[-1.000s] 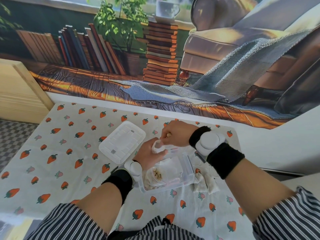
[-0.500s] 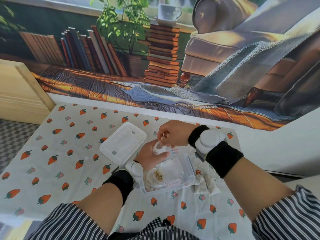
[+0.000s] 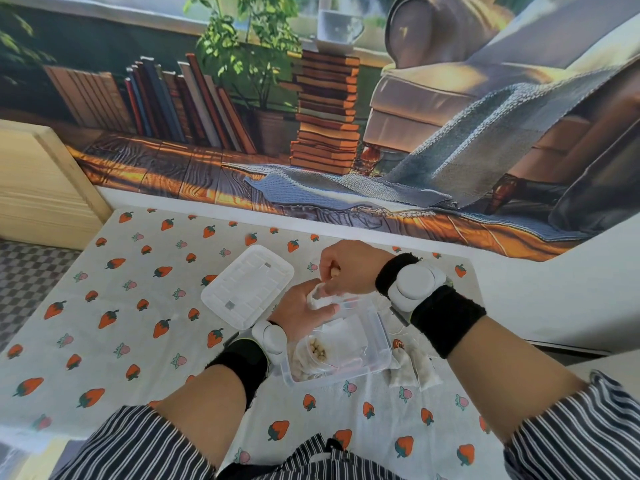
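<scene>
While the left hand (image 3: 298, 317) grips a small white pouch (image 3: 316, 298) over the clear box (image 3: 382, 341), fingers of the right hand (image 3: 349, 268) pinch its top.

I'm nudging the right hand (image 3: 349, 268) slightly leftward over the pouch (image 3: 316, 296), and its fingertips are working closer into the pouch's mouth. The left hand (image 3: 298, 315) is stretching its thumb a little further along the box (image 3: 379, 344) rim. My view is tipping up slightly, so everything is sliding down a touch.
</scene>
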Demonstrator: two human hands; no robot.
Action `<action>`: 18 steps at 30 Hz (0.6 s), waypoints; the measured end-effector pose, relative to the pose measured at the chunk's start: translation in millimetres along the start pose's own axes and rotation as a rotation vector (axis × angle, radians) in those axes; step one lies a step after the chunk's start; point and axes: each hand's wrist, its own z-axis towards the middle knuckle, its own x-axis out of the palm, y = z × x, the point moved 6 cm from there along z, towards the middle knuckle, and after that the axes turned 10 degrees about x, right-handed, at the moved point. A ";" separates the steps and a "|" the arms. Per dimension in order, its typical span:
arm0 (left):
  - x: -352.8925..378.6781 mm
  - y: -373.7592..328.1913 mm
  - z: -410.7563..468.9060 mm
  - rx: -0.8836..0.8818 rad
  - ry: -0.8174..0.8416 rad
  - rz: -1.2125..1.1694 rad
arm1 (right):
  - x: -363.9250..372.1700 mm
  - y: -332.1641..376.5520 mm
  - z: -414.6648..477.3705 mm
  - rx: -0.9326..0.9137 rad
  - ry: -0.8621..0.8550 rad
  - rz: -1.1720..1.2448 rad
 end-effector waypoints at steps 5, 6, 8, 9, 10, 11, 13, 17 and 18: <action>4.1 0.0 -0.3 0.019 0.024 0.016 | -2.9 -1.4 -2.5 -0.005 0.022 0.091; 4.6 0.2 0.2 0.021 0.026 0.018 | -2.5 -2.0 -3.9 0.003 0.031 0.116; 5.7 1.8 0.8 0.024 0.035 0.018 | -1.5 -3.3 -5.7 0.027 0.048 0.129; 5.2 3.9 1.2 0.019 0.033 0.030 | -1.3 -3.9 -5.3 0.039 0.057 0.123; 4.5 5.7 1.6 0.012 0.026 0.053 | -1.0 -4.5 -4.9 0.050 0.064 0.116; 4.0 7.0 2.4 0.006 0.023 0.074 | -1.1 -5.0 -4.4 0.057 0.070 0.108; 3.9 8.7 2.2 -0.010 0.024 0.086 | -0.7 -6.0 -3.6 0.060 0.081 0.100; 5.8 16.2 4.3 -0.023 0.042 0.084 | 2.8 -7.0 -3.3 0.033 0.097 0.153; 5.7 17.2 4.6 -0.026 0.045 0.091 | 1.8 -6.7 -3.5 0.026 0.080 0.160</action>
